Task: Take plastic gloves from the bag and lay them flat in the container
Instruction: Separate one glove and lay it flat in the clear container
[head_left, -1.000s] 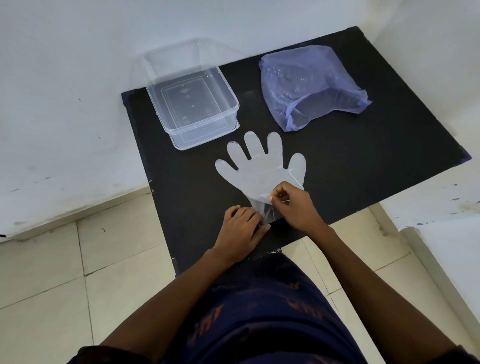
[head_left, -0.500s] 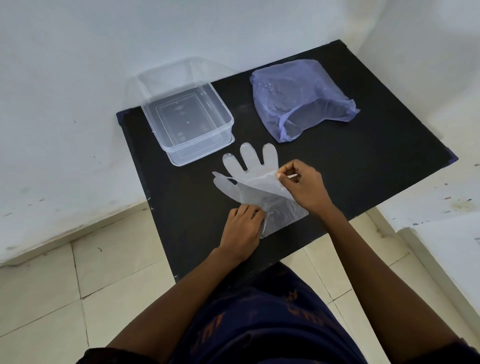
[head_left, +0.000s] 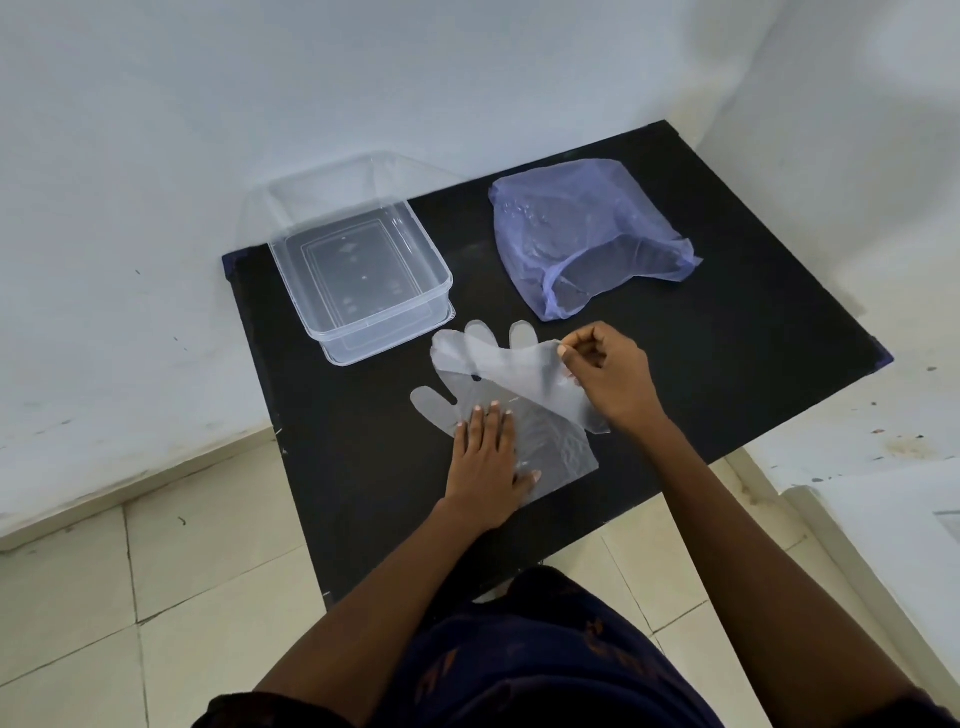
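- Black bench (head_left: 727, 332) against a white wall, tile floor below; the person stands at the near edge.
- Purple bag (head_left: 582, 239) lies far right on the bench, mouth open toward the person, well apart from the hands.
- Clear container (head_left: 439, 273) sits far left, open and looking empty, seated on what looks like its own lid. Its long axis runs away from the person.
- Lower glove (head_left: 561, 447) lies flat on the bench between container and near edge, cuff toward the person, fingers pointing away toward the container.
- Top glove (head_left: 498, 358) is partly lifted off the lower one, sagging and draped leftward; its finger end sits just beside the container's near corner.
- Left hand (head_left: 485, 457) is open, palm down, fingers spread, pressing the lower glove to the bench.
- Right hand (head_left: 605, 374) is closed in a pinch on the top glove's edge, raised above the bench.
- Key relation: the container lies up and left of the right hand, which holds the loose glove; the left hand is the nearer of the two to the container but is pinning the lower one.
- Judgement: separation step, nothing in the container yet; thin film may cling or fold on laying.
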